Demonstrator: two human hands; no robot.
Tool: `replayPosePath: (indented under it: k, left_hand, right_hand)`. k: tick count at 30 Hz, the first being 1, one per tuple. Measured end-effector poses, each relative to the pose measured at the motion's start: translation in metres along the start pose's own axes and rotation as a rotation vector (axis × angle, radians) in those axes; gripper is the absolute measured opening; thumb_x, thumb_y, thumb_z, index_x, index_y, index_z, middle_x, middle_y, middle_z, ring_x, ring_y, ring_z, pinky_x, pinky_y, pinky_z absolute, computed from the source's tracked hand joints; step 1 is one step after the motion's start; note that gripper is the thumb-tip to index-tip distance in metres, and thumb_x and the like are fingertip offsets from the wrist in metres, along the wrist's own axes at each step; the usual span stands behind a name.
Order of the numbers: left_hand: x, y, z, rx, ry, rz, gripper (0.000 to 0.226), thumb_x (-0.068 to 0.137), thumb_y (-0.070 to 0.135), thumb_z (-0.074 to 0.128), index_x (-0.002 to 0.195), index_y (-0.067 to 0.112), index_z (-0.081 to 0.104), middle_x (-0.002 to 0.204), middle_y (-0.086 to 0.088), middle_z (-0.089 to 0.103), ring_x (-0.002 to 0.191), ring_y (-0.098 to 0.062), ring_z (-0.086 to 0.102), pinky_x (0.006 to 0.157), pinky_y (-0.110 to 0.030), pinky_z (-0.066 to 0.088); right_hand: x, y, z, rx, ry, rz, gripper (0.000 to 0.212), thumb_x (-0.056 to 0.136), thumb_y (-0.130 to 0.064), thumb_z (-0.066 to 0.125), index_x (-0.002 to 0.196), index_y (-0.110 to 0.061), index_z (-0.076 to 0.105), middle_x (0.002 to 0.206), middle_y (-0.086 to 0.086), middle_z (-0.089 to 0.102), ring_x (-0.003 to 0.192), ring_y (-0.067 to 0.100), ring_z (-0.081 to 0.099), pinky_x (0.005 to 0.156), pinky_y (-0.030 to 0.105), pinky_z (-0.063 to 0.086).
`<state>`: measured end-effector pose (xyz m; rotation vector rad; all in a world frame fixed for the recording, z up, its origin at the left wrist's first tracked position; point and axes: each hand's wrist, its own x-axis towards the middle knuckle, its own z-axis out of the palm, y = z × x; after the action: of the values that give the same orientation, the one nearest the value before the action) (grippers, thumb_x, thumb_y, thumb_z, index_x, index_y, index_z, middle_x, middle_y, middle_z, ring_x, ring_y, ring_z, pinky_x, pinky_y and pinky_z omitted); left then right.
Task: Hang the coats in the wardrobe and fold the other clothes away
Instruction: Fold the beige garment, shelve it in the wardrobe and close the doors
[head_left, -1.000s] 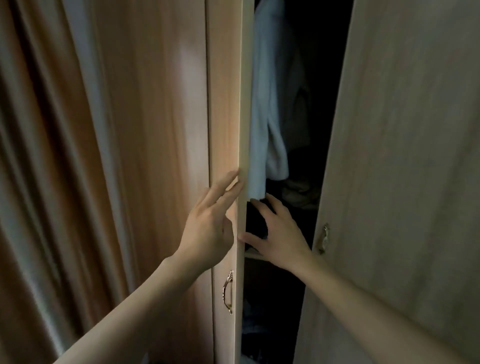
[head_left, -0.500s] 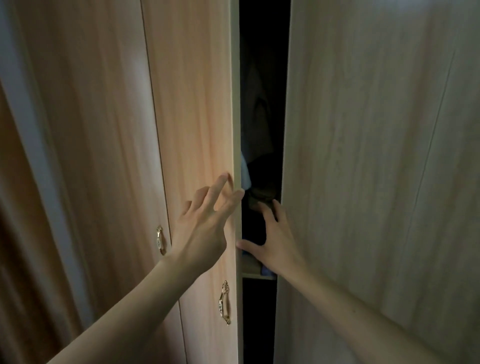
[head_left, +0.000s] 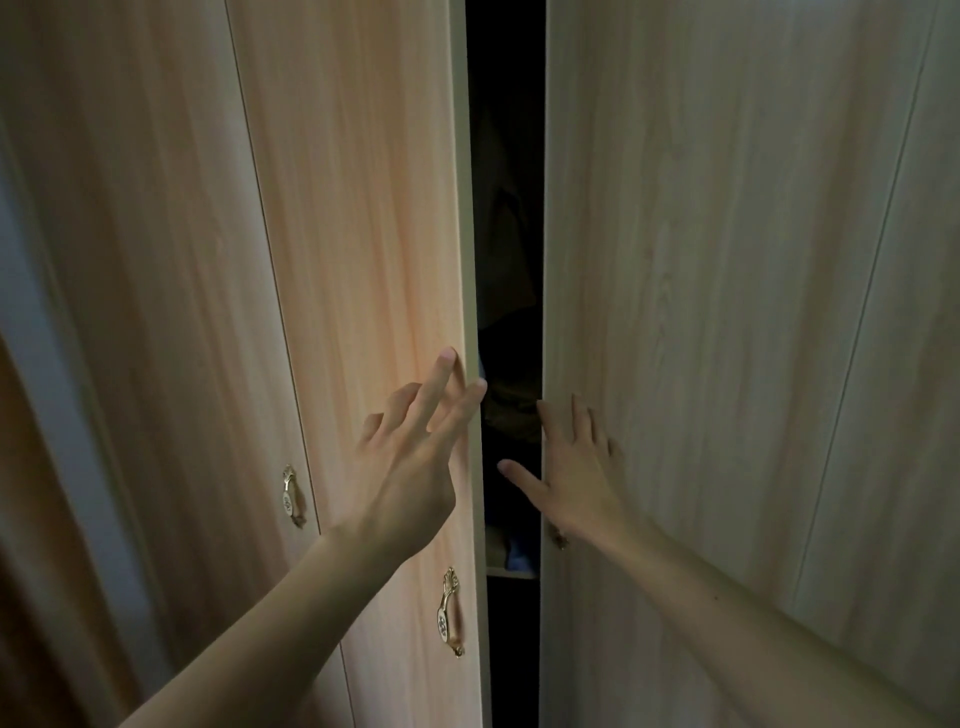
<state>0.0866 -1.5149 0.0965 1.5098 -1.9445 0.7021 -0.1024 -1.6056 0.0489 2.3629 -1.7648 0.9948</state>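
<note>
Seemingly near the end: clothes (head_left: 511, 400) sit dim inside the wardrobe (head_left: 156, 260), behind a narrow gap. Left hand (head_left: 410, 467) and right hand (head_left: 576, 478), fingers (head_left: 434, 387) straight, holding nothing, press left door (head_left: 363, 208) and right door (head_left: 701, 260); probably only shutting remains.

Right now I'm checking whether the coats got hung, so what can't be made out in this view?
Head view only:
- The wardrobe interior: only a narrow dark gap shows between the left door and right door; coats and rail unreadable.
- On the shelf: a blue sliver, too dark to identify.
- The right door's handle: mostly behind the right hand and its wrist.
</note>
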Motion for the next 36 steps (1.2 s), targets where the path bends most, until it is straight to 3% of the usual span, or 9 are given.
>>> replayPosePath:
  k: [10,15,19,24,33,36]
  left_hand:
    - [0.02,0.011,0.026,0.015,0.009,-0.009,0.085,0.079,-0.001,0.058,0.154,0.028,0.031,0.166,-0.003,0.013,0.131,-0.027,0.042,0.085,-0.04,0.049]
    - [0.031,0.014,0.038,0.036,0.017,-0.003,0.086,0.078,0.0,0.061,0.154,0.029,0.032,0.166,-0.003,0.015,0.13,-0.028,0.043,0.087,-0.042,0.05]
    - [0.04,0.016,0.049,0.057,0.025,0.003,0.089,0.078,0.002,0.065,0.154,0.03,0.03,0.166,-0.002,0.014,0.135,-0.028,0.039,0.095,-0.043,0.047]
    - [0.056,0.018,0.065,0.114,0.074,0.057,0.088,0.077,-0.004,0.063,0.154,0.026,0.033,0.164,-0.008,0.019,0.151,-0.031,0.016,0.116,-0.048,0.029]
    - [0.076,0.014,0.088,0.097,0.016,0.091,0.101,0.071,-0.011,0.053,0.158,0.029,0.018,0.167,-0.006,0.007,0.152,-0.031,0.014,0.113,-0.048,0.036]
    - [0.081,0.009,0.095,0.081,-0.016,0.08,0.108,0.073,-0.012,0.052,0.158,0.031,0.002,0.167,-0.001,-0.003,0.154,-0.026,0.003,0.119,-0.047,0.028]
  right_hand:
    - [0.055,0.035,0.004,-0.047,-0.036,-0.087,0.078,0.092,-0.065,0.045,0.155,-0.032,0.012,0.165,0.005,-0.011,0.151,0.032,-0.009,0.119,0.052,0.01]
    - [0.076,0.054,-0.002,-0.062,-0.026,0.038,0.073,0.095,-0.048,0.053,0.155,-0.03,0.014,0.164,0.003,-0.015,0.15,0.034,-0.009,0.115,0.062,0.019]
    - [0.076,0.076,0.008,-0.142,-0.007,0.008,0.077,0.095,-0.046,0.055,0.156,-0.031,0.011,0.164,-0.005,-0.016,0.15,0.031,-0.006,0.107,0.07,0.026]
    - [0.078,0.085,0.013,-0.237,0.014,-0.013,0.088,0.088,-0.041,0.065,0.156,-0.032,0.01,0.164,-0.002,-0.016,0.149,0.033,0.0,0.106,0.068,0.028]
    - [0.083,0.096,0.028,-0.384,0.075,-0.032,0.101,0.071,-0.027,0.08,0.155,-0.027,0.024,0.166,0.006,0.001,0.144,0.037,0.015,0.098,0.073,0.032]
    - [0.083,0.099,0.031,-0.398,0.105,-0.053,0.104,0.066,-0.031,0.082,0.154,-0.026,0.027,0.165,0.007,0.006,0.142,0.037,0.016,0.095,0.07,0.037]
